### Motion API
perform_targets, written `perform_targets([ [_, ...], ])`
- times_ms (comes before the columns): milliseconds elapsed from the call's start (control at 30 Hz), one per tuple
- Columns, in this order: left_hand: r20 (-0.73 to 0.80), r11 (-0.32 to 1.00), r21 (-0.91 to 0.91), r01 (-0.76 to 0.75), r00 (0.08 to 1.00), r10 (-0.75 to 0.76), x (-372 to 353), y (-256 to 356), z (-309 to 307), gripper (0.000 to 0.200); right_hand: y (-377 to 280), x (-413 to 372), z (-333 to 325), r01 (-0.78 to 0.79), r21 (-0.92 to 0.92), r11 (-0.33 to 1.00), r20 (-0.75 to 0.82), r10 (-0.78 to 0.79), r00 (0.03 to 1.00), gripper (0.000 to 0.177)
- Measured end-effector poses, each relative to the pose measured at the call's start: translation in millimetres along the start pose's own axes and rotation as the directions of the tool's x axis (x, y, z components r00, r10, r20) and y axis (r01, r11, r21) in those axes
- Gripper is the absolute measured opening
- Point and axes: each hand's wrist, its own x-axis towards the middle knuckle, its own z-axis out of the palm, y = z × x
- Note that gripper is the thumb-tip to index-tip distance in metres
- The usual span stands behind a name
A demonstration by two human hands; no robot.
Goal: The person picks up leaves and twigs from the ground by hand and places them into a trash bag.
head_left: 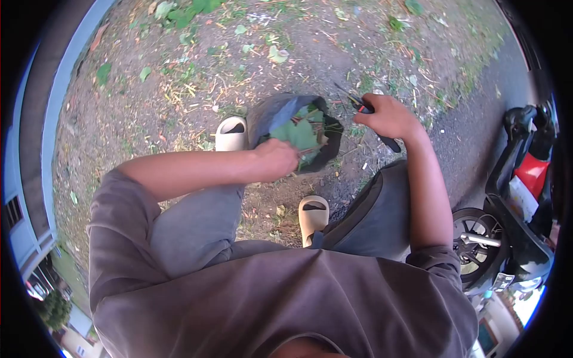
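A dark bag (262, 113) stands open on the ground between my feet, with green leaves (301, 132) and thin stems inside. My left hand (277, 160) is at the bag's near left rim, its fingers curled in against the leaves. The fingertips are blurred, so what they pinch is hidden. To the right of the bag, my right hand (387, 117) is wrapped around a pair of pruning shears (365, 107) with black and red handles. Their narrow blades point up and left, away from the bag.
Bare soil (209, 71) is littered with dry clippings and scattered leaves. My feet wear beige slides (231, 136) on either side of the bag. A parked motorbike (507, 221) stands at the right, by a paved strip. A pale blue wall edge (54, 113) runs along the left.
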Motion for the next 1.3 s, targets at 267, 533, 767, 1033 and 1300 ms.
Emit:
perform_targets([
  [267,0.012,0.904,-0.424,0.046,0.999,-0.045,-22.6,-29.0,-54.6,0.029,-15.8,-1.3,-7.7,0.030,0.010,0.999,0.034,-0.031,0.999,0.055],
  [533,-0.162,0.750,-0.661,0.027,0.971,-0.178,-62.3,-37.9,-92.3,0.027,-12.5,8.8,-0.2,0.092,0.005,0.996,0.012,-0.092,0.996,0.051],
  [767,-0.186,0.758,-0.649,0.074,0.950,-0.252,-56.8,-18.3,-55.2,0.031,-32.5,14.9,-1.0,0.096,-0.024,0.995,0.065,-0.095,0.993,0.054],
  [1033,-0.337,0.927,-0.357,0.118,0.909,-0.246,-30.2,-25.2,-47.6,0.023,-31.9,15.6,2.3,0.102,-0.056,0.993,0.048,-0.099,0.994,0.053],
  [1300,-0.176,0.961,-0.243,0.132,0.968,-0.178,-18.1,-24.2,-31.5,0.036,-19.7,19.5,8.6,0.112,-0.064,0.992,0.049,-0.109,0.993,0.053],
])
